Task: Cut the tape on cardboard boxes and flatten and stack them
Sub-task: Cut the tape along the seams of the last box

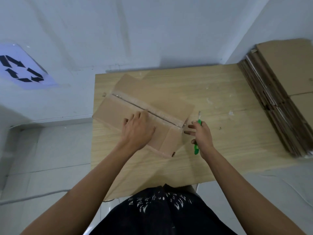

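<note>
The flattened cardboard stack [288, 68] runs off the right edge. The right hand [202, 136] hides the middle of the green knife [196, 149]; its blade is blurred. The left hand [137, 131] covers part of the box [115, 111] top.

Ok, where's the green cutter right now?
Head view, right of centre: the green cutter is held in the right hand, just off the right end of the cardboard box, over the wooden table.

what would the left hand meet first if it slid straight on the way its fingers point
Probably the clear-taped centre seam of the brown cardboard box, which lies just ahead of the left hand.
</note>
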The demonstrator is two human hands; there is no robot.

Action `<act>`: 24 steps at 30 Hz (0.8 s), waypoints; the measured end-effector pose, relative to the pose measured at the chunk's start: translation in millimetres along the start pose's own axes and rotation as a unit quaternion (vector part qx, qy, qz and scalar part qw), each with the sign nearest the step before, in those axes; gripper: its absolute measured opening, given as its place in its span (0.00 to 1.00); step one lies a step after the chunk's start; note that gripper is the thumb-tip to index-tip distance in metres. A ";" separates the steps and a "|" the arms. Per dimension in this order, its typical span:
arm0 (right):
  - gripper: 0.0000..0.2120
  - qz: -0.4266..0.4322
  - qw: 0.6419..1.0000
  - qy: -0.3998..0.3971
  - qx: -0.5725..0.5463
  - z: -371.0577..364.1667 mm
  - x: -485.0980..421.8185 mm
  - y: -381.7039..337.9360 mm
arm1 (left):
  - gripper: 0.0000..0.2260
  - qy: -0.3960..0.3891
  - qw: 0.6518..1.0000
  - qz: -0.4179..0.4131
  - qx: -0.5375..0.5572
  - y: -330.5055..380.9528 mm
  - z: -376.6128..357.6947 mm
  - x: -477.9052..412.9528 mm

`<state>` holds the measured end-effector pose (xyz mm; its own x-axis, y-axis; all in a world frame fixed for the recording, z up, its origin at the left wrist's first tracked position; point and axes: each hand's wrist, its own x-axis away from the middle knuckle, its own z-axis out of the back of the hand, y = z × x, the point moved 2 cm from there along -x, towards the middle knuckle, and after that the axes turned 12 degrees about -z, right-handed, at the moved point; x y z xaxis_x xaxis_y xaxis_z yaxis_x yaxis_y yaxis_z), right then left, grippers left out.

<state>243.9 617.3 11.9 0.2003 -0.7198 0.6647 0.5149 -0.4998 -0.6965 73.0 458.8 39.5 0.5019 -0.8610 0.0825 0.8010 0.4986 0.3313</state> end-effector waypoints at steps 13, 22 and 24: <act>0.19 0.062 0.977 -0.022 0.205 13.8 14.9 19.1 | 0.38 -0.189 0.975 -0.111 -0.036 79.7 -25.2 -137.0; 0.19 0.036 0.973 -0.047 0.224 14.0 9.5 13.4 | 0.42 -0.246 0.953 -0.122 -0.126 78.8 -27.1 -150.8; 0.19 0.037 0.971 -0.052 0.229 13.8 8.6 7.6 | 0.42 -0.250 0.952 -0.122 -0.128 78.4 -28.3 -152.1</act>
<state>261.1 614.0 16.1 0.3213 -0.6809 0.6581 0.8083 -0.1649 -0.5652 68.7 631.6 26.3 0.1249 -0.8624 0.4906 0.9593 0.2312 0.1623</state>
